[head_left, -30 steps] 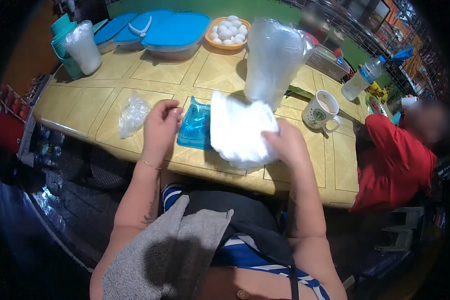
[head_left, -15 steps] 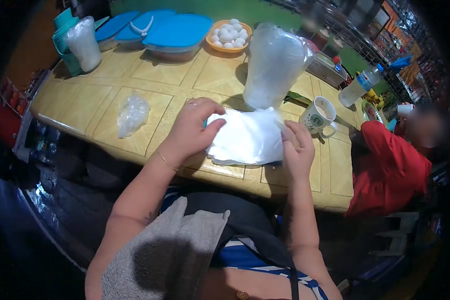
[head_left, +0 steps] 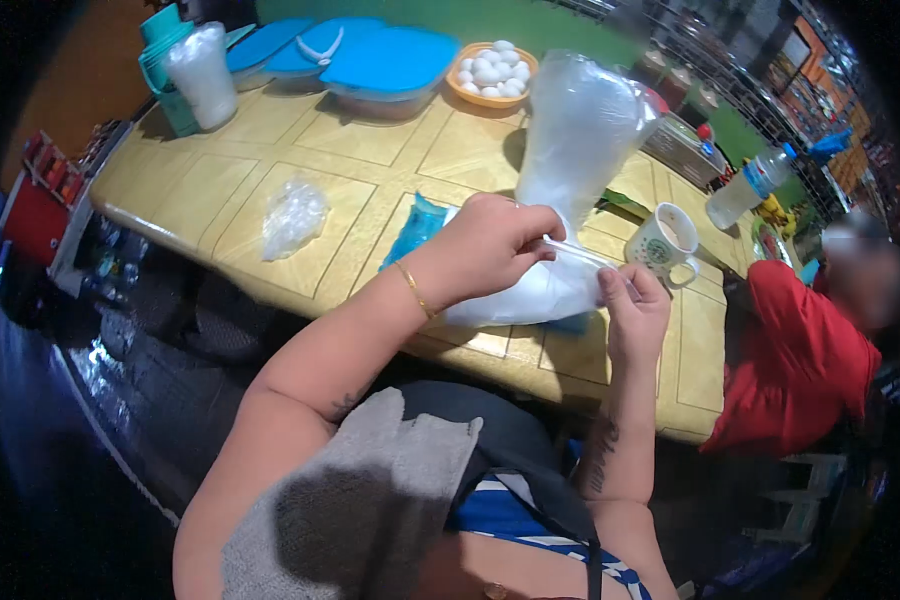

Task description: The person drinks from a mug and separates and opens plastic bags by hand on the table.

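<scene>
Between my two hands stretches the edge of a thin white plastic bag (head_left: 515,301), which hangs down over the front of the table. My left hand (head_left: 495,243) pinches this edge from above. At its right end, my right hand (head_left: 635,308) grips the same edge with thumb and fingers. Partly covered by my left wrist, a blue plastic wrapper (head_left: 417,230) lies on the table. A tall bundle of clear plastic bags (head_left: 580,130) stands just behind my hands. To the right of it is a white mug (head_left: 663,240) with a light brown drink.
On the tiled yellow table (head_left: 195,190) lies a crumpled clear bag (head_left: 295,218). Blue-lidded containers (head_left: 395,60), a basket of eggs (head_left: 492,73) and a teal thermos (head_left: 166,70) line the back. A water bottle (head_left: 750,187) stands right, near a person in red (head_left: 795,355).
My left hand has moved right across the white plastic, and both hands now hold its edge raised. The blue wrapper has come into sight. The view has shifted slightly.
</scene>
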A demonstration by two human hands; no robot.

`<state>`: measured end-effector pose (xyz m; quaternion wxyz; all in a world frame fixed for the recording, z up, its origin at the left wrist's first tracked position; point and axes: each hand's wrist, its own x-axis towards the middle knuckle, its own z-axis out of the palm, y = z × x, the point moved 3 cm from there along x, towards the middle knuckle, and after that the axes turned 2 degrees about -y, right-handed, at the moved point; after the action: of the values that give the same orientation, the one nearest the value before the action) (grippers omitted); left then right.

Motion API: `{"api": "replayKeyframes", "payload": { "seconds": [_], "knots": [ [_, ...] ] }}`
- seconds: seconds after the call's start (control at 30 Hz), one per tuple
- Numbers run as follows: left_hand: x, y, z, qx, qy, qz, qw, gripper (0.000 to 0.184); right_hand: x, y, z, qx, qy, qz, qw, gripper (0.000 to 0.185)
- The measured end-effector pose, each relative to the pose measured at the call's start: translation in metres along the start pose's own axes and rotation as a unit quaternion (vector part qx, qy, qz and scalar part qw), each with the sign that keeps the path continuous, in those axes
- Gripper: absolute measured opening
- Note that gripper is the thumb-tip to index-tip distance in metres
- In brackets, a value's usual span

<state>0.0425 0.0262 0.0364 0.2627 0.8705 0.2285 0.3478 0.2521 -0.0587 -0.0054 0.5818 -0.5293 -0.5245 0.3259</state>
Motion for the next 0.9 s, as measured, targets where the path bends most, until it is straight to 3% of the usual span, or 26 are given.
{"api": "replayKeyframes", "payload": {
  "seconds": [0.03, 0.17, 0.3, 0.4, 0.43, 0.47, 0.53, 0.57, 0.6, 0.63, 0.7, 0.8, 0.83, 0.9],
  "knots": [
    [-0.002, -0.002, 0.001, 0.042, 0.009, 0.018, 0.999, 0.012, -0.001, 0.003, -0.002, -0.058, 0.009, 0.015, 0.998, 0.019],
    [-0.012, -0.011, 0.004, 0.114, 0.051, 0.102, 0.987, 0.014, -0.003, -0.013, 0.011, -0.215, 0.067, -0.209, 0.952, 0.009],
    [-0.020, -0.008, 0.000, 0.103, 0.082, 0.099, 0.986, 0.018, -0.009, 0.000, 0.008, -0.039, 0.098, -0.159, 0.982, 0.009],
    [-0.020, -0.008, -0.009, 0.120, 0.095, 0.062, 0.986, 0.025, -0.010, 0.003, 0.006, 0.006, 0.112, -0.155, 0.982, 0.007],
    [-0.023, -0.006, -0.020, 0.139, 0.121, 0.043, 0.982, 0.027, -0.011, 0.002, 0.005, -0.019, 0.119, -0.156, 0.980, 0.007],
    [-0.028, -0.007, -0.032, 0.157, 0.146, 0.025, 0.976, 0.030, -0.010, -0.004, 0.004, -0.097, 0.117, -0.216, 0.964, 0.009],
    [-0.048, -0.027, -0.062, 0.242, 0.212, -0.080, 0.944, 0.036, -0.009, -0.021, 0.006, -0.250, 0.114, -0.328, 0.904, 0.012],
    [-0.061, -0.041, -0.081, 0.309, 0.223, -0.128, 0.916, 0.039, -0.014, -0.024, 0.006, -0.277, 0.140, -0.318, 0.896, 0.018],
    [-0.078, -0.060, -0.100, 0.366, 0.203, -0.180, 0.890, 0.043, -0.015, -0.023, 0.004, -0.267, 0.135, -0.313, 0.901, 0.019],
    [-0.095, -0.063, -0.109, 0.457, 0.204, -0.285, 0.818, 0.047, -0.016, -0.022, 0.002, -0.256, 0.130, -0.309, 0.907, 0.020],
    [-0.120, -0.072, -0.126, 0.448, 0.138, -0.422, 0.776, 0.044, -0.015, -0.021, 0.000, -0.241, 0.114, -0.315, 0.911, 0.022],
    [-0.148, -0.101, -0.133, 0.367, 0.031, -0.486, 0.793, 0.046, -0.014, -0.015, 0.004, -0.191, 0.078, -0.297, 0.932, 0.022],
    [-0.163, -0.133, -0.138, 0.310, 0.070, -0.415, 0.852, 0.042, -0.013, -0.016, 0.006, -0.187, 0.073, -0.302, 0.932, 0.021],
    [-0.156, -0.129, -0.134, 0.150, 0.175, -0.350, 0.908, 0.038, -0.012, -0.017, 0.010, -0.181, 0.061, -0.309, 0.932, 0.019]
  ]
}}
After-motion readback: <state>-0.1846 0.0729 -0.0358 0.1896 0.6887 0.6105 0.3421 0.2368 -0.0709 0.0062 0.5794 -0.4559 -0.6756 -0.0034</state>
